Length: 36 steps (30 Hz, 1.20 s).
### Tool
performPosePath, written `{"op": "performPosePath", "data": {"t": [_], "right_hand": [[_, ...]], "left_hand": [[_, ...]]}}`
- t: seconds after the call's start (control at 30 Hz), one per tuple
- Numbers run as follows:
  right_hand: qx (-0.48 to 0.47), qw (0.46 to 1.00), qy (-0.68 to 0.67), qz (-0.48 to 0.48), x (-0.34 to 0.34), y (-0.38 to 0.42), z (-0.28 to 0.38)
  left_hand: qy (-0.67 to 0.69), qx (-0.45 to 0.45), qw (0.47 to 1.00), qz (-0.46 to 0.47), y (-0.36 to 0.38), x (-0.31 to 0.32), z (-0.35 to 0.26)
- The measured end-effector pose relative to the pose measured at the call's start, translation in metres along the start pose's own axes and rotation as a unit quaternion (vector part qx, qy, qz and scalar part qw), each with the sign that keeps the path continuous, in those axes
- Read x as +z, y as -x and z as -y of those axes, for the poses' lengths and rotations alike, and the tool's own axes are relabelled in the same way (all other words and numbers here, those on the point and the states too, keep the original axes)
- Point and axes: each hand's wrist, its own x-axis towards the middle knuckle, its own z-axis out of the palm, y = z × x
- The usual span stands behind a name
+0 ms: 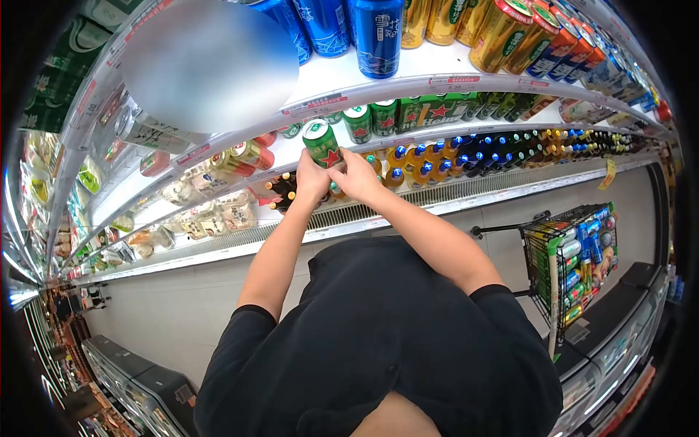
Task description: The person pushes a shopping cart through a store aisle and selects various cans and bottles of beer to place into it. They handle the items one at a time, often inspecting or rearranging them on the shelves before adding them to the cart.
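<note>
A green beer can [319, 140] with a red star is held upright between both my hands, in front of the refrigerated shelves. My left hand [313, 178] grips its lower left side, and my right hand [358, 177] closes on its lower right side. Just behind it, more green cans [357, 122] of the same look stand on the middle shelf [284, 153]. Below my hands are rows of glass bottles [422, 171] with blue and yellow caps, partly hidden by my right forearm.
Blue cans [377, 36] and gold cans [502, 36] line the upper shelf. A shopping cart [557, 269] filled with cans stands to my right on the floor. Bagged goods [218, 215] lie at the lower left. Low chest units [135, 379] stand behind me. A blurred patch hides the upper left.
</note>
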Motion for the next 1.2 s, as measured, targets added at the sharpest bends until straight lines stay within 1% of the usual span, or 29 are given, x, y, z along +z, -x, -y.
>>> {"op": "performPosePath", "data": {"t": [0.07,0.1,0.17,0.27,0.3,0.33,0.37,0.4,0.47,0.57,0.6,0.67,0.7,0.8,0.9,1.0,1.07,1.1,1.13,1.17,1.2], "right_hand": [[0.018,0.999,-0.048,0.005,0.018,-0.019,-0.009],[0.029,0.996,-0.081,0.011,0.028,-0.03,-0.018],[0.049,0.988,-0.149,0.005,0.033,-0.041,-0.014],[0.069,0.981,-0.174,-0.04,0.042,-0.053,-0.02],[0.039,0.977,-0.2,-0.062,0.059,-0.065,-0.043],[0.053,0.971,-0.227,-0.059,0.06,-0.068,-0.048],[0.066,0.963,-0.255,-0.055,0.062,-0.069,-0.053],[0.079,0.954,-0.285,-0.051,0.066,-0.071,-0.058],[0.08,0.956,-0.272,-0.079,0.085,-0.081,-0.079],[0.092,0.952,-0.282,-0.071,0.087,-0.077,-0.083],[0.091,0.948,-0.295,-0.072,0.087,-0.076,-0.083],[0.106,0.922,-0.369,-0.056,0.073,-0.066,-0.058],[0.12,0.928,-0.348,-0.058,0.08,-0.069,-0.067],[0.098,0.924,-0.363,-0.069,0.088,-0.073,-0.073],[0.131,0.921,-0.364,-0.052,0.079,-0.065,-0.065],[0.115,0.929,-0.351,-0.028,0.068,-0.056,-0.062],[0.091,0.967,-0.238,-0.025,0.057,-0.037,-0.061],[0.118,0.969,-0.216,-0.006,0.041,-0.016,-0.046],[0.115,0.973,-0.197,0.027,0.027,0.005,-0.044],[0.081,0.975,-0.207,0.023,0.042,0.017,-0.076],[0.112,0.958,-0.255,0.069,0.025,0.041,-0.078]], "left_hand": [[-0.051,0.007,0.999,-0.003,-0.026,-0.005,-0.002],[-0.018,0.057,0.998,0.011,-0.044,-0.003,0.014],[-0.014,0.065,0.998,0.012,-0.065,0.004,0.024],[-0.028,0.068,0.997,0.032,-0.083,0.012,0.032],[-0.023,0.069,0.997,0.031,-0.088,0.016,0.034],[-0.02,0.071,0.997,0.03,-0.093,0.02,0.04],[-0.003,0.097,0.995,0.028,-0.099,0.024,0.048],[0.035,0.099,0.993,0.054,-0.103,0.027,0.056],[0.11,0.101,0.983,0.105,-0.109,0.031,0.062],[0.061,0.125,0.983,0.123,-0.109,0.029,0.056],[0.047,0.117,0.984,0.129,-0.11,0.027,0.054],[0.019,0.098,0.986,0.132,-0.11,0.021,0.05],[0.008,0.107,0.985,0.137,-0.108,0.018,0.043],[-0.01,0.137,0.982,0.13,-0.11,0.018,0.044],[-0.019,0.112,0.986,0.122,-0.105,0.02,0.043],[0.003,0.124,0.987,0.098,-0.103,0.026,0.054],[-0.003,0.119,0.988,0.101,-0.097,0.025,0.055],[0.009,0.106,0.99,0.089,-0.092,0.03,0.051],[0.043,0.111,0.989,0.085,-0.093,0.035,0.066],[0.037,0.115,0.99,0.076,-0.084,0.034,0.065],[0.019,0.11,0.993,0.033,-0.068,0.035,0.062]]}}
